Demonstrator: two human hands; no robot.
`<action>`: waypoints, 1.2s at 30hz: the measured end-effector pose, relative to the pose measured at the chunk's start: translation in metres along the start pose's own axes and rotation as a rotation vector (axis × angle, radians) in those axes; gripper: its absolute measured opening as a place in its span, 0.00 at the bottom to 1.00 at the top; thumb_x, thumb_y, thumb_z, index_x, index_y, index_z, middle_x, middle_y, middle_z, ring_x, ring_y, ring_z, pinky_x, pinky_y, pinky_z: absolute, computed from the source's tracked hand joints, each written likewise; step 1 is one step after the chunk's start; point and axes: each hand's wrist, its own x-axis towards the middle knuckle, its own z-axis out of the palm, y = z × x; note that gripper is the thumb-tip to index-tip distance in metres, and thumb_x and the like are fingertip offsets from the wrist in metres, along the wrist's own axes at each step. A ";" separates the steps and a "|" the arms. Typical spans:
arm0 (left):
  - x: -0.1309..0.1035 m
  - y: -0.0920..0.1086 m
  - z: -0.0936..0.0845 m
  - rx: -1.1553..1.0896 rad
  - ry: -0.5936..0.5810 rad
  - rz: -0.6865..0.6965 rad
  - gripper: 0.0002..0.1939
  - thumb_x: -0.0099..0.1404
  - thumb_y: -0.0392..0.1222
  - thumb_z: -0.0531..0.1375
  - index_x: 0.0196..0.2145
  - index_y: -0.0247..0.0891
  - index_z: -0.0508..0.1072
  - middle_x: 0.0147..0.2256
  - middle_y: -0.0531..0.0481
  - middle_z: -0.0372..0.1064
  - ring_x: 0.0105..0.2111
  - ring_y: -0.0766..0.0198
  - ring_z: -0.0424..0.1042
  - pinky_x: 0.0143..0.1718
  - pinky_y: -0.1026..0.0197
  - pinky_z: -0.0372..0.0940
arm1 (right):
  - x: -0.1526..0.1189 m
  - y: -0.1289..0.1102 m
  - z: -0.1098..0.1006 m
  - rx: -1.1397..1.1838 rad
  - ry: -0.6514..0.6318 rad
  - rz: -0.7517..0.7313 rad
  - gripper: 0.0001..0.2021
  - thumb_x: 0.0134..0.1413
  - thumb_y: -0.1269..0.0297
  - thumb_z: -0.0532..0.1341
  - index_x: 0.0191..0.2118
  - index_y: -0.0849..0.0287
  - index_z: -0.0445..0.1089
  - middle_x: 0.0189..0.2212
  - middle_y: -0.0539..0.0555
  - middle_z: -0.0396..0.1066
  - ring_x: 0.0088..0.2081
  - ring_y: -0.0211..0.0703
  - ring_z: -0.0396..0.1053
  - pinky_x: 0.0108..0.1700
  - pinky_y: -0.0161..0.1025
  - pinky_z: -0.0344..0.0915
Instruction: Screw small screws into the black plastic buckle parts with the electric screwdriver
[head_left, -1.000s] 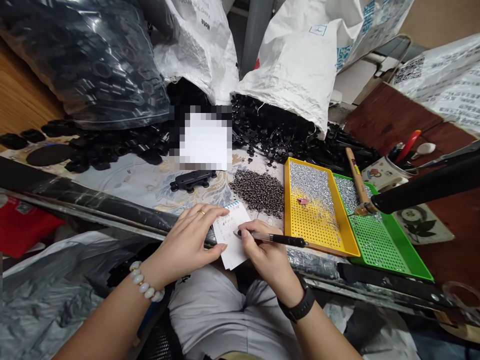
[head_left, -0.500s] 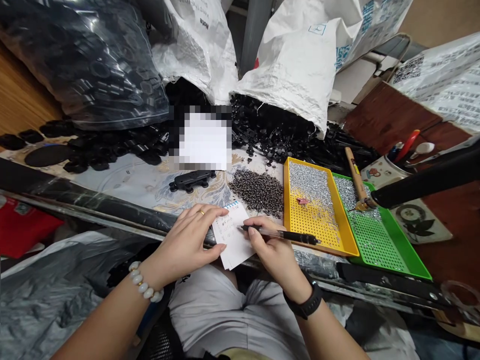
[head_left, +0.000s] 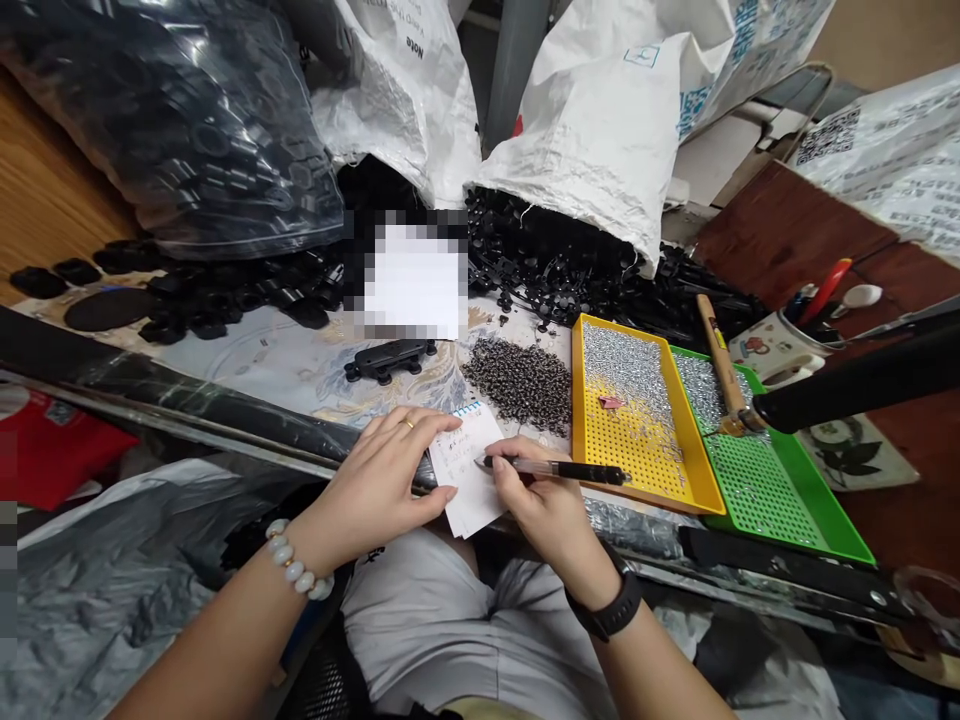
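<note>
Now holding a black pen (head_left: pixel 559 468) in the right grip (head_left: pixel 546 505), closed around it, with the tip at the scribbles on a small white notepad (head_left: pixel 469 485). Also touching the notepad with the left grip (head_left: pixel 382 470), spread open over its left side. Laid, that notepad, at the near edge of the bench (head_left: pixel 225 355), near a heap of tiny dark bits (head_left: pixel 517 385).

worn are a gold ring (head_left: pixel 407 424), pale beaded bracelet (head_left: pixel 293 572), black wrist strap (head_left: pixel 627 603) and light grey legwear (head_left: pixel 412 605)

Wood-grain panel (head_left: pixel 52 180), workbench (head_left: pixel 217 350), grey post (head_left: pixel 516 75) beyond
</note>
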 end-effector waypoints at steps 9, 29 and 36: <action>0.000 0.001 0.001 -0.002 -0.007 -0.017 0.24 0.58 0.44 0.57 0.53 0.44 0.57 0.51 0.51 0.61 0.54 0.56 0.55 0.53 0.52 0.52 | 0.000 0.000 0.000 0.009 -0.002 0.041 0.07 0.54 0.69 0.54 0.31 0.59 0.69 0.26 0.52 0.72 0.30 0.39 0.69 0.33 0.36 0.65; -0.001 -0.001 0.001 -0.001 0.018 0.002 0.24 0.58 0.43 0.56 0.52 0.43 0.58 0.51 0.50 0.62 0.53 0.55 0.57 0.52 0.53 0.54 | -0.001 -0.002 -0.002 0.017 0.010 0.077 0.05 0.53 0.69 0.54 0.31 0.59 0.67 0.27 0.51 0.69 0.30 0.39 0.67 0.34 0.36 0.64; -0.001 -0.001 0.001 -0.010 0.028 0.020 0.24 0.58 0.44 0.57 0.52 0.42 0.59 0.51 0.47 0.62 0.53 0.54 0.57 0.51 0.52 0.55 | 0.000 -0.003 -0.001 0.000 0.000 0.077 0.06 0.52 0.69 0.54 0.31 0.59 0.68 0.27 0.52 0.70 0.31 0.40 0.68 0.35 0.37 0.65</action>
